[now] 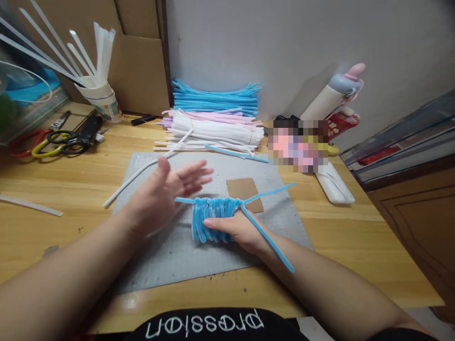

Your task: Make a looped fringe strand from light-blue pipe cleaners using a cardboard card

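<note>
A bundle of blue pipe cleaners (213, 208), looped side by side in a row, is held above the grey cutting mat (163, 265). My right hand (241, 227) grips it, thumb across its front and the other fingers hidden behind. One blue end sticks out of the bundle on the left; two longer ends spread from its right top corner, one up and right, one down over my wrist. To the left of the bundle, my left hand (167, 194) is open with fingers stretched out, holding nothing. A brown cardboard square (241, 187) lies on the mat behind the bundle.
Behind the mat lie piles of blue pipe cleaners (216, 102) and white pipe cleaners (216, 129). Scissors (42, 142) and a cup of white strips (101, 99) stand left. A bottle (327, 97) and a white case (334, 182) are right, near a pixelated patch.
</note>
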`<state>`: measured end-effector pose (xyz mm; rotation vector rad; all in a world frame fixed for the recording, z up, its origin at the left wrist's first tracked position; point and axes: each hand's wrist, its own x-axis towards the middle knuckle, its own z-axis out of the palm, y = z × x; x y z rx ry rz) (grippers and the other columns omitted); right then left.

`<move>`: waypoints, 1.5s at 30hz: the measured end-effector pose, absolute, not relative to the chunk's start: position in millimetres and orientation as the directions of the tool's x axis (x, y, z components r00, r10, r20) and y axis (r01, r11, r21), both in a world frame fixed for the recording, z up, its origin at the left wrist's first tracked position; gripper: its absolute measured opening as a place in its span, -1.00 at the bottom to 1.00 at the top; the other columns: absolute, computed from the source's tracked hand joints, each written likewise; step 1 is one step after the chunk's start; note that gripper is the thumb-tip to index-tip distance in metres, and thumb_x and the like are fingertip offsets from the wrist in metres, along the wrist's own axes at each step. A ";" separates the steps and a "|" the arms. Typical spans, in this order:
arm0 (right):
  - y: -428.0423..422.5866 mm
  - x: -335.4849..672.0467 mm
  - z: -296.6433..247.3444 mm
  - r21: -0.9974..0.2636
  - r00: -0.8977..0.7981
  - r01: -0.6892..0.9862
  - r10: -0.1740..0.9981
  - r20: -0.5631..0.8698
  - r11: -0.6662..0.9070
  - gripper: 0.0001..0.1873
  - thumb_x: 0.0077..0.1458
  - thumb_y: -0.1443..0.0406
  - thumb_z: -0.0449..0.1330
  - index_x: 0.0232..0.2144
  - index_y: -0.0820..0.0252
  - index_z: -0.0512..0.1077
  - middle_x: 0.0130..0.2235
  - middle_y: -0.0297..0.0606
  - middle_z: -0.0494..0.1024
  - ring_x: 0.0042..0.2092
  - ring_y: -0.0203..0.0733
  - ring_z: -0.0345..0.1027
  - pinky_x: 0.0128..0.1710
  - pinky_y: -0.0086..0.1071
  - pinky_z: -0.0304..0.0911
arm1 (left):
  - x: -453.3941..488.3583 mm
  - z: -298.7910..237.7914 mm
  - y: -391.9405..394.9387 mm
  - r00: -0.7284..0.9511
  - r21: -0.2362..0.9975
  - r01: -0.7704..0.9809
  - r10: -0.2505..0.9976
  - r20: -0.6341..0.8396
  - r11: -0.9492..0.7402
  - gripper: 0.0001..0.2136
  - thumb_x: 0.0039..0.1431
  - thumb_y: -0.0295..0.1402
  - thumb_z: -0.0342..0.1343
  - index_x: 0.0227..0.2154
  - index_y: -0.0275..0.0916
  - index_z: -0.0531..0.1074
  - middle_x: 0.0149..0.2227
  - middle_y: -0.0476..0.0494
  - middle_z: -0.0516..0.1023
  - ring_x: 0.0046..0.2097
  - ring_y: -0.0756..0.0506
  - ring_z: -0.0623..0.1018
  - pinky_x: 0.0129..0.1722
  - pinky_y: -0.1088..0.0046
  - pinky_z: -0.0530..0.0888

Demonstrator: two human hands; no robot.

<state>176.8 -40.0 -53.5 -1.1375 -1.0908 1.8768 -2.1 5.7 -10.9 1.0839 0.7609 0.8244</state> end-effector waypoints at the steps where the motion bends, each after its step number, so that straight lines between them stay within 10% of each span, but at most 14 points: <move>1: -41.5 176.5 -51.8 -0.892 -0.408 -0.080 0.831 -0.378 -0.445 -0.77 -0.14 0.20 0.35 -0.48 0.25 0.46 -0.49 -0.37 0.44 -0.45 -0.33 0.28 -0.30 -0.30 0.30 | -6.9 -4.9 8.3 0.406 0.985 -0.120 0.911 -0.068 0.127 -0.43 0.05 0.17 0.00 -0.04 -0.12 0.49 0.03 -0.19 0.51 0.09 -0.27 0.43 0.10 0.13 0.34; 5: -52.4 172.0 -42.3 -0.895 -0.527 0.040 0.752 -0.396 -0.444 -0.84 -0.13 0.29 0.32 -0.43 0.23 0.47 -0.41 -0.35 0.46 -0.37 -0.31 0.30 -0.27 -0.33 0.28 | -11.4 8.4 1.1 0.481 0.890 0.413 0.876 -0.032 -0.194 -0.76 -0.03 -0.14 0.24 -0.30 -0.10 0.58 -0.21 -0.09 0.61 -0.11 -0.19 0.53 -0.06 0.29 0.42; 14: -61.5 166.4 -42.3 -0.909 -0.627 0.123 0.678 -0.383 -0.399 -0.82 -0.18 0.38 0.30 -0.43 0.25 0.41 -0.40 -0.35 0.41 -0.25 -0.23 0.33 -0.19 -0.32 0.33 | 10.3 -3.5 -20.5 0.649 0.867 0.497 0.677 -0.346 -0.034 -0.87 0.05 -0.31 0.12 -0.42 -0.27 0.48 -0.49 0.01 0.49 -0.46 0.03 0.41 -0.47 0.55 0.34; 23: -58.9 167.5 -44.1 -0.912 -0.567 0.326 0.720 -0.400 -0.250 -0.68 -0.18 0.37 0.31 -0.26 0.23 0.48 -0.21 -0.24 0.52 -0.10 -0.02 0.39 -0.02 -0.14 0.28 | 11.7 -7.9 -20.6 0.689 0.893 0.447 0.657 -0.305 -0.055 -0.92 0.01 -0.38 0.14 -0.45 -0.29 0.46 -0.51 0.03 0.43 -0.47 0.06 0.36 -0.48 0.56 0.28; 29: -58.4 170.1 -53.4 -0.950 -0.605 0.164 0.734 -0.309 -0.265 -0.47 -0.19 0.34 0.34 -0.07 0.21 0.44 -0.03 -0.13 0.49 0.03 0.02 0.34 0.07 -0.06 0.22 | 12.3 -15.9 -15.9 0.698 0.923 0.359 0.618 -0.362 0.136 -0.86 -0.01 -0.33 0.20 -0.50 -0.30 0.44 -0.50 0.01 0.47 -0.42 0.03 0.42 -0.40 0.53 0.35; 36: -58.0 169.8 -52.7 -0.856 -0.646 -0.053 0.671 -0.363 -0.514 -0.67 -0.18 0.31 0.35 -0.27 0.20 0.48 -0.30 -0.28 0.50 -0.24 -0.19 0.38 -0.16 -0.23 0.31 | 10.2 -21.9 -10.5 0.674 0.935 0.300 0.652 -0.349 0.190 -0.85 0.04 -0.28 0.18 -0.45 -0.29 0.46 -0.46 -0.02 0.52 -0.40 0.03 0.45 -0.38 0.53 0.39; 45: -44.1 173.3 -55.0 -0.738 -0.471 -0.425 0.824 -0.315 -0.525 -0.65 -0.04 0.26 0.32 -0.16 0.14 0.42 -0.25 -0.31 0.48 -0.32 -0.32 0.34 -0.29 -0.38 0.30 | -6.2 -29.3 20.8 0.308 0.922 0.066 0.871 -0.382 0.381 -0.73 -0.13 -0.21 0.30 -0.45 -0.27 0.39 -0.60 0.09 0.36 -0.60 0.10 0.31 -0.62 0.62 0.25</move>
